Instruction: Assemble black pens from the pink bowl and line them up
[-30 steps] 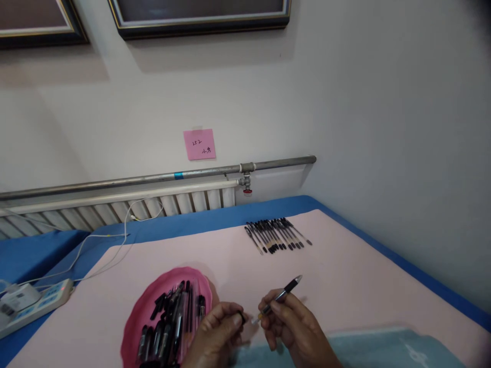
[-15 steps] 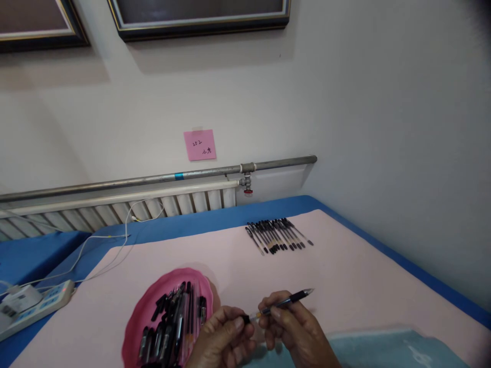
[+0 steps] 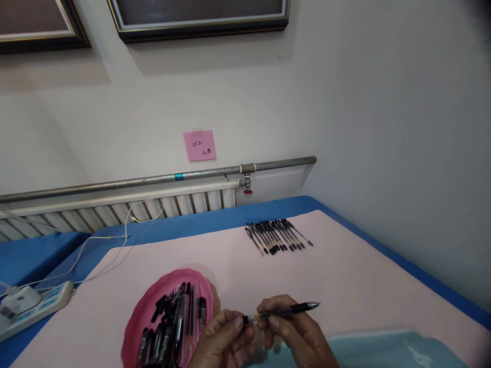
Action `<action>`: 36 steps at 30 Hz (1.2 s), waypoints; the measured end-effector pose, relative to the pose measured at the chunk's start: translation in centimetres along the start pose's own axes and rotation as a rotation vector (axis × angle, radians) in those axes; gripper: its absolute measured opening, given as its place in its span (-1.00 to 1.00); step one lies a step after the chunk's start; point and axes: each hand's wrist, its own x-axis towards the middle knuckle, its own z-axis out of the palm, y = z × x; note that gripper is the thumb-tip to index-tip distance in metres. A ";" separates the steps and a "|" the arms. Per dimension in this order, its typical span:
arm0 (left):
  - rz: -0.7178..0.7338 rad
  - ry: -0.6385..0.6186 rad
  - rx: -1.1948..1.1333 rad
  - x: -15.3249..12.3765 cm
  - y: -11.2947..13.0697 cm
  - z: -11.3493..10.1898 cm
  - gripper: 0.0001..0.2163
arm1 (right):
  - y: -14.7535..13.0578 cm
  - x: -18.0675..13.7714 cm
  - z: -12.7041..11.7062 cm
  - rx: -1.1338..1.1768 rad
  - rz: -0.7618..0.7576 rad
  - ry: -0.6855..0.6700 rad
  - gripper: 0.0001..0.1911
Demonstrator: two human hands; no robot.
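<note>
My right hand [image 3: 293,324] is closed around a pen [image 3: 303,307] whose dark grip and pale tip point to the right. The pen's clear rear end faces my other hand. Pinched in the thumb and fingers of my left hand [image 3: 226,335] is a small black end cap [image 3: 245,320], touching or very near that rear end. Whether it sits inside the barrel I cannot tell. To the left of my hands, a pink scalloped bowl [image 3: 132,312] holds black caps, clear barrels and other pen parts. A row of black pens [image 3: 274,235] lies on the pink sheet farther back.
The pink sheet [image 3: 356,276] covers a blue table [image 3: 276,203]. A light blue cloth [image 3: 383,347] lies at the front right. At the left, a power strip [image 3: 53,299] stands with plugs and white cables [image 3: 103,237]. A radiator [image 3: 184,202] and pipe run behind the table.
The pen in my right hand has tilted flatter and its tip sits slightly lower and farther right. My left hand has barely moved, still pinching the end cap.
</note>
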 end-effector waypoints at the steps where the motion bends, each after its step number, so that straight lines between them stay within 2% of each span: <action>1: -0.002 -0.004 0.002 -0.1 0.0 0.1 -0.80 | 0.0 -0.1 0.0 -0.022 -0.015 -0.006 -0.83; 9: -0.007 -0.050 0.031 -0.5 0.2 0.5 -0.80 | 0.1 -0.4 -0.4 -0.154 -0.048 -0.021 -0.86; 16: 0.024 -0.029 0.065 -0.3 0.2 0.3 -0.76 | 0.3 -0.1 -0.1 -0.036 0.024 -0.019 -0.84; 19: 0.089 0.010 0.124 0.0 -0.1 0.2 -0.73 | 0.8 0.1 0.1 -0.008 0.034 0.036 -0.78; 24: 0.300 0.033 0.199 0.1 -0.9 0.6 -0.62 | 1.4 0.6 0.1 0.086 0.140 0.112 -0.71; 26: 0.270 0.037 0.194 0.0 -1.0 0.7 -0.55 | 1.5 0.7 0.0 0.107 0.165 0.118 -0.70; 29: 0.093 -0.007 0.280 -0.1 -0.9 0.7 -0.56 | 1.6 0.7 -0.1 0.070 0.179 0.107 -0.70; 31: 0.034 -0.048 0.350 0.0 -1.0 0.4 -0.52 | 1.7 0.6 0.0 0.043 0.184 0.078 -0.68; 36: 0.114 -0.097 0.349 0.5 -1.5 -0.3 -0.59 | 2.0 0.5 0.2 0.078 0.193 0.074 -0.68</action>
